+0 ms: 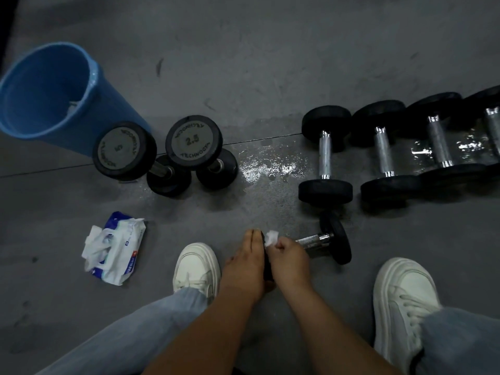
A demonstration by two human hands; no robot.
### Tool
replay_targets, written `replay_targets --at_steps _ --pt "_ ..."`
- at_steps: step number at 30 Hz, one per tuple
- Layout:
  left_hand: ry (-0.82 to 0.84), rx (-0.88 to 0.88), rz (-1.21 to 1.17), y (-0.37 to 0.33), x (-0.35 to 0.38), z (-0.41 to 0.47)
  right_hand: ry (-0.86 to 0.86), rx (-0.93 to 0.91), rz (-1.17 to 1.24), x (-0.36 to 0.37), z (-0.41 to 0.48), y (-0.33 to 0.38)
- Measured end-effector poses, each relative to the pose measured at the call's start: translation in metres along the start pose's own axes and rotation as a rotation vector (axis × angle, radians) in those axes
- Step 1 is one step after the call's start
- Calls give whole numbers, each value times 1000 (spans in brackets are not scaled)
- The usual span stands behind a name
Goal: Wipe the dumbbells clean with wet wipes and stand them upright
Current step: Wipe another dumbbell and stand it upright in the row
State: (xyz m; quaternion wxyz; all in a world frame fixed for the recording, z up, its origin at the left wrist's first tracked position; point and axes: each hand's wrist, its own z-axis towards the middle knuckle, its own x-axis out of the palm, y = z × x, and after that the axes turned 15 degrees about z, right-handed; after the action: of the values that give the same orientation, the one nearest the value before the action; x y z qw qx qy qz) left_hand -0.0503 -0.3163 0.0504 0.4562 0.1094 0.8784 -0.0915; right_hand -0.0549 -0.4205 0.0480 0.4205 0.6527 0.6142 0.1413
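Dumbbell: where, and how held?
— Lying on the floor between the shoes. Left hand presses flat on the near plate, fingers straight, I think; it's dim there. Right hand pinches a wipe at that plate's rim.
— Risk?
— The wet patch close by. A damp handle might slip when it is stood up and drop beside the shoes.

Near head of held dumbbell mostly behind L hand & R hand; far-R dumbbell partly off frame.
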Motion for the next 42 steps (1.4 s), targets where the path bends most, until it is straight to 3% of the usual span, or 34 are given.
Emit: replay_targets --at_steps 2,4,8,11,14,19,22,25,27,30,32,37,42 --pt "6 -3 -1 0 2 -1 58 11 -248 -2 8 6" --pt "5 1 -9 -1 2 -1 69 11 -325 -7 10 10" --pt "-12 2 -33 0 2 -1 46 -34 -93 -5 3 2" --pt "-13 -7 -29 -1 4 -3 94 15 -208 -6 6 0" --pt "-17 -3 -39 0 3 -1 21 -87 -105 -5 5 3" --pt "22 -23 -24 -2 1 -4 38 47 -220 -5 -10 -32" --pt "48 -34 -22 -2 0 -1 -29 40 93 -2 -13 -38" --pt "50 -32 -18 -1 1 -1 -66 323 522 6 -15 -38" --pt "55 -36 -15 -1 2 -1 -4 549 773 3 -10 -36" --pt "79 -35 -3 0 1 2 49 651 893 -4 -7 -36" --pt "84 -31 -8 0 0 3 21 513 803 -1 -13 -37" --pt "48 -20 -51 0 -1 1 -35 11 218 1 -10 -13" --pt "37 -14 -55 -1 1 -2 52 -89 -280 -6 -2 -7"
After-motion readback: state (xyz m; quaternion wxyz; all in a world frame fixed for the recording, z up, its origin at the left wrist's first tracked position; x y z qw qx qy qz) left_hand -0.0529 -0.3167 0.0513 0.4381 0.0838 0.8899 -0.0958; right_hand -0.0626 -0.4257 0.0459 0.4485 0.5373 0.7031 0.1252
